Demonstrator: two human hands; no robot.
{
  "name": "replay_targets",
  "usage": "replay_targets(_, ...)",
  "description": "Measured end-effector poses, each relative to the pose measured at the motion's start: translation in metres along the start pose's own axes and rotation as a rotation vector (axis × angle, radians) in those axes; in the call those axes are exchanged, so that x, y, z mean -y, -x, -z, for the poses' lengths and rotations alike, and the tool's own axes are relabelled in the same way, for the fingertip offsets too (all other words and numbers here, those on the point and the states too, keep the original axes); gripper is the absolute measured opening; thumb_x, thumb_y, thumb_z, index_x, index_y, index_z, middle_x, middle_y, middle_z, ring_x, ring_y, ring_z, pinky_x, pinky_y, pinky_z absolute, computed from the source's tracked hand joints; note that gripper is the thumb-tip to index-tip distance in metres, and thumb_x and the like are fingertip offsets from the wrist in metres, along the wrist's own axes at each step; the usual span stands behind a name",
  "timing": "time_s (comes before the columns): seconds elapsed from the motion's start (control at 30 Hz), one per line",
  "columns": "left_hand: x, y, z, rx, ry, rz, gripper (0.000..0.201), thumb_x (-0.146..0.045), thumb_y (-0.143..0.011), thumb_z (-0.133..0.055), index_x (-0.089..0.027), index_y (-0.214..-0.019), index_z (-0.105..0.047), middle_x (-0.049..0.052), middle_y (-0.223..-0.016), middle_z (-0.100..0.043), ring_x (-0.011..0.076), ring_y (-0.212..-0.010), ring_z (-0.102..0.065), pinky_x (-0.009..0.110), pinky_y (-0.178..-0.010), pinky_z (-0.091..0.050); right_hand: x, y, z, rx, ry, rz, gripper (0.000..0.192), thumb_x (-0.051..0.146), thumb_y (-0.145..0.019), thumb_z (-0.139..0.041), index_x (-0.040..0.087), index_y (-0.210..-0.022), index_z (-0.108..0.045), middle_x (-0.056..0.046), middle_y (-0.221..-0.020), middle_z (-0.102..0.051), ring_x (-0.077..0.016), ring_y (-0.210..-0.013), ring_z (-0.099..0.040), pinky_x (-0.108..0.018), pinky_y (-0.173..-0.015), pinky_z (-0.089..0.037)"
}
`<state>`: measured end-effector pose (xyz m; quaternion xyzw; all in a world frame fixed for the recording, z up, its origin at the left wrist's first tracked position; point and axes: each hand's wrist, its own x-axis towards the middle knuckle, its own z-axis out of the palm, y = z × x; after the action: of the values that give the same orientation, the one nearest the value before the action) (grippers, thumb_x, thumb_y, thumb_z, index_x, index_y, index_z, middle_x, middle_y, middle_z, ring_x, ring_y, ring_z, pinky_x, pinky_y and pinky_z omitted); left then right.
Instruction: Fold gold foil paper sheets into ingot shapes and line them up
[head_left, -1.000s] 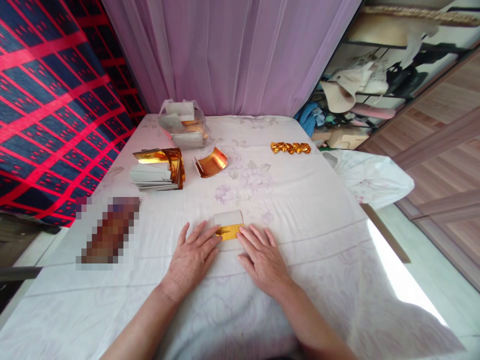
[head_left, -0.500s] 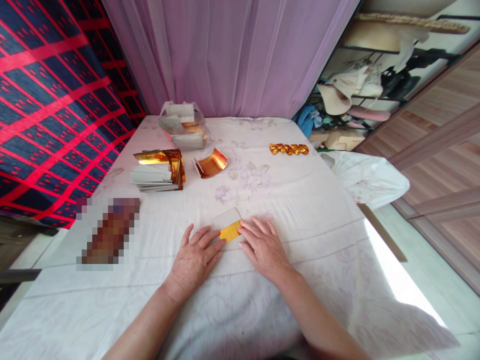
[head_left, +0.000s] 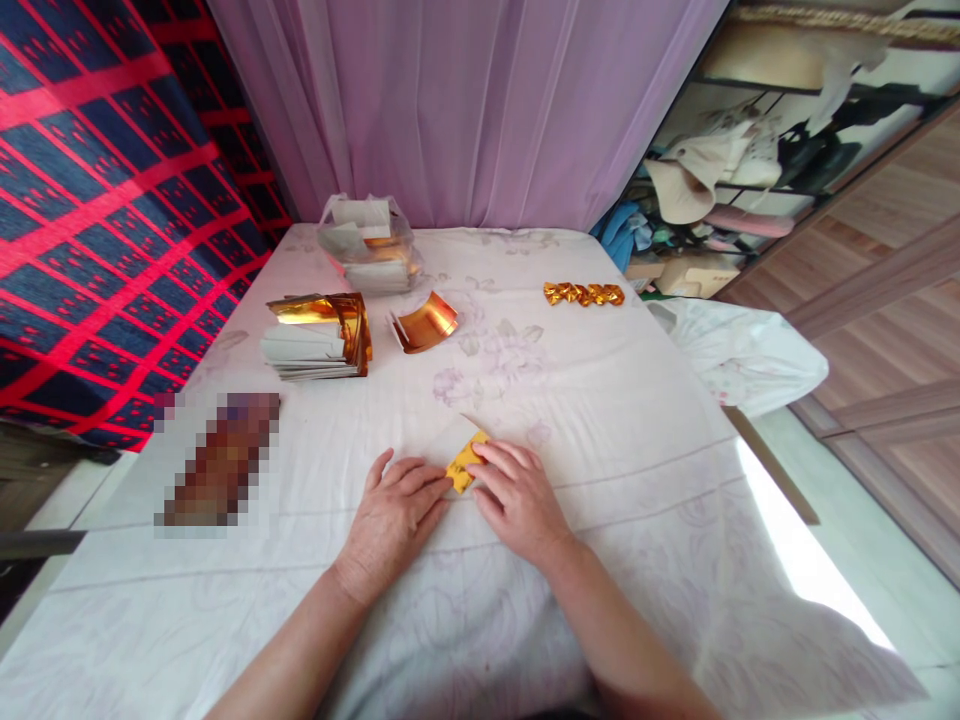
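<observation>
A small sheet of gold foil paper lies partly folded on the tablecloth between my hands. Its yellow side has dark marks, and a thin pale edge sticks up behind it. My left hand, fingers close together, pins the paper's left corner with its fingertips. From the other side my right hand has its fingers bent over the right part, holding it down. Both thumbs stay low near the cloth. The fingers hide some of the folds.
Beyond my hands stand a stack of foil papers, a few curved foil sheets and a plastic bag of papers. A row of folded gold pieces lies far right. A blurred item is at the left. A white bag is beyond the right edge.
The paper has gone from a flat yellow strip on a pale sheet to a narrower, slanted fold. My right hand has moved slightly left and curled in; my left hand stays nearly in place.
</observation>
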<state>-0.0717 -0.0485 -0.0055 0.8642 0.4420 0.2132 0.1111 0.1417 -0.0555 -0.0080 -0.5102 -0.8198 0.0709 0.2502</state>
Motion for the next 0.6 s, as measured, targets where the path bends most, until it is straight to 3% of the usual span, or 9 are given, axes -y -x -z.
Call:
replay_targets(0.17, 0.001, -0.0009, 0.0003, 0.001, 0.026, 0.003, 0.024, -0.028, -0.095, -0.053, -0.028, -0.112, -0.07, 0.003, -0.109, -0.073, 0.0233, -0.108, -0.059, 0.053, -0.109, -0.031, 0.0042, -0.0038, 0.0001, 0.049, -0.052, 0.031, 0.018, 0.02, -0.09, -0.059, 0.025, -0.102, -0.071, -0.004, -0.116, -0.068, -0.0215, -0.107, -0.058, -0.039, -0.095, -0.045)
replay_targets(0.4, 0.0018, -0.0009, -0.0002, 0.029, 0.038, 0.02, 0.027, -0.027, -0.094, -0.054, -0.026, -0.118, -0.067, 0.004, -0.116, -0.071, 0.0256, -0.113, -0.057, 0.053, -0.109, -0.031, 0.0042, -0.0083, -0.0003, 0.064, -0.036, -0.011, 0.02, 0.023, -0.089, -0.063, 0.028, -0.107, -0.07, -0.002, -0.114, -0.069, -0.0198, -0.104, -0.059, -0.038, -0.093, -0.044)
replay_targets(0.6, 0.0019, -0.0019, 0.0001, 0.029, 0.03, 0.024, 0.027, -0.027, -0.094, -0.053, -0.026, -0.117, -0.067, 0.004, -0.117, -0.07, 0.0254, -0.112, -0.058, 0.052, -0.108, -0.033, 0.0039, -0.0086, -0.0013, 0.045, 0.014, 0.035, 0.017, 0.027, -0.094, -0.059, 0.028, -0.104, -0.072, -0.002, -0.112, -0.069, -0.0178, -0.1, -0.06, -0.036, -0.09, -0.044)
